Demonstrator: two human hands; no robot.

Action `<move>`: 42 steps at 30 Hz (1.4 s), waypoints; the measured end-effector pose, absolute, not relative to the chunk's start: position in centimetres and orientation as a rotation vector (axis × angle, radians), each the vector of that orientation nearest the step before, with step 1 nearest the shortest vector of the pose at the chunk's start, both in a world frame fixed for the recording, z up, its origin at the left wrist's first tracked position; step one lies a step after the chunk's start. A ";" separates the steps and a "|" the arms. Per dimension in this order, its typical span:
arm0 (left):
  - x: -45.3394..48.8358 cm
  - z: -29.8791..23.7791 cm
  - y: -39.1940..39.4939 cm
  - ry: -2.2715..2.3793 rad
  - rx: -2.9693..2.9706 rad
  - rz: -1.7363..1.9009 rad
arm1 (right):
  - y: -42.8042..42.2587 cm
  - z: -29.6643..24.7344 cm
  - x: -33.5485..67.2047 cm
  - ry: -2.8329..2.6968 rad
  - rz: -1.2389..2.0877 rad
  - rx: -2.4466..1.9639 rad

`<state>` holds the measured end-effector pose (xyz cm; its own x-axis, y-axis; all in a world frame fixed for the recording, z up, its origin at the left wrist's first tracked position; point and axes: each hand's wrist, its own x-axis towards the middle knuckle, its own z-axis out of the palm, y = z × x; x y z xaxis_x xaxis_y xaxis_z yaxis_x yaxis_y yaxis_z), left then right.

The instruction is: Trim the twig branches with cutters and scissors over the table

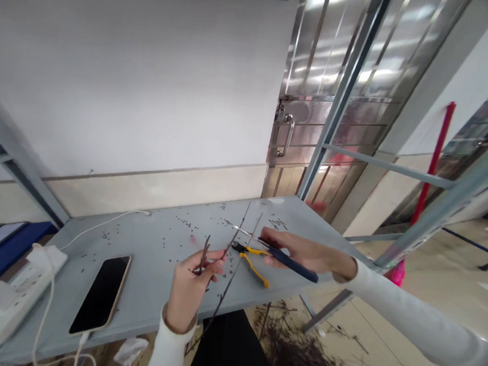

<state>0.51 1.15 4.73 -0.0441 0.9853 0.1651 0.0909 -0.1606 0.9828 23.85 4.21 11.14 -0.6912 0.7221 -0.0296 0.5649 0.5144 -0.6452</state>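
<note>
My left hand [199, 271] is closed around a short dark piece of twig [205, 251] and a long thin brown twig [229, 284], which slants from the table down past the front edge. In my right hand [293, 249] is a slim tool with a dark blue handle [290, 261] and a narrow silver metal end [242, 230]; its exact kind I cannot make out. The metal end points left, crossing the long twig in view; whether they touch is unclear. Yellow-handled cutting pliers [255, 269] with dark jaws lie just below my right hand.
Small dark bits litter the grey table [145, 288]. A phone [101, 295] with a cable lies left, beside a white power strip [15, 305]. A heap of twigs [310, 354] covers the floor right of my legs. Metal frame posts [345, 95] rise behind the table.
</note>
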 end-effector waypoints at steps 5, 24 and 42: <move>0.4 4.2 1.3 1.244 1.470 1.320 | 4.1 11.3 24.0 -2.534 0.877 -1.086; 1.9 3.1 0.4 1.518 1.725 1.424 | 3.2 9.5 23.0 -2.234 0.669 -1.490; 6.0 -0.1 0.2 1.911 1.958 1.699 | 4.1 11.7 22.6 -2.378 0.605 -1.783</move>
